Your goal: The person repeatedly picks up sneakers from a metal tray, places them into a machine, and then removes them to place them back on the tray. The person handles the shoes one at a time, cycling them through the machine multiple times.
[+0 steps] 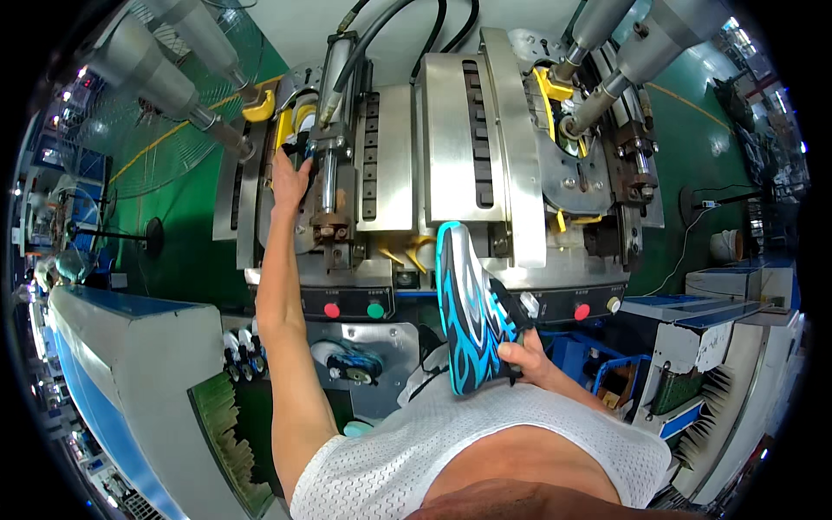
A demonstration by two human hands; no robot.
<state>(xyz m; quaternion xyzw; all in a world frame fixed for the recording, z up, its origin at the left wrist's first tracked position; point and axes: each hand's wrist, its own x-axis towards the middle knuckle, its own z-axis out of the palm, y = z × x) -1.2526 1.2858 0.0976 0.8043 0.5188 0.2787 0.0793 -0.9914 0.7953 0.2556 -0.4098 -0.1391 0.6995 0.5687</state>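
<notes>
Nearest the camera, a white mesh shirt (485, 451) fills the lower edge, and just above it the right hand (526, 357) is curled around the heel end of a blue and black patterned shoe (468, 303), thumb and fingers closed on it so that the sole faces left and the toe points up toward the machine. That shoe hangs in front of the metal press machine (451, 156), just above its control strip, where two red buttons (332, 309) and a green button (375, 309) sit in a row. Below the strip, a second shoe of the same blue pattern (351, 360) rests in a recess of the front panel. Left of the person, a long white and blue cover (130, 347) runs along a green brush strip (230, 433). Farther up, the left arm stretches straight to the machine's left station, where the left hand (290, 178) lies against a dark item beside yellow clamp parts (260, 106); the fingers seem spread flat on it, though the grip is hard to make out at this distance. Beyond, grey cylinders (165, 74) angle in from the upper corners, black hoses (407, 26) rise at the top centre, and a green floor (173, 173) lies behind.
</notes>
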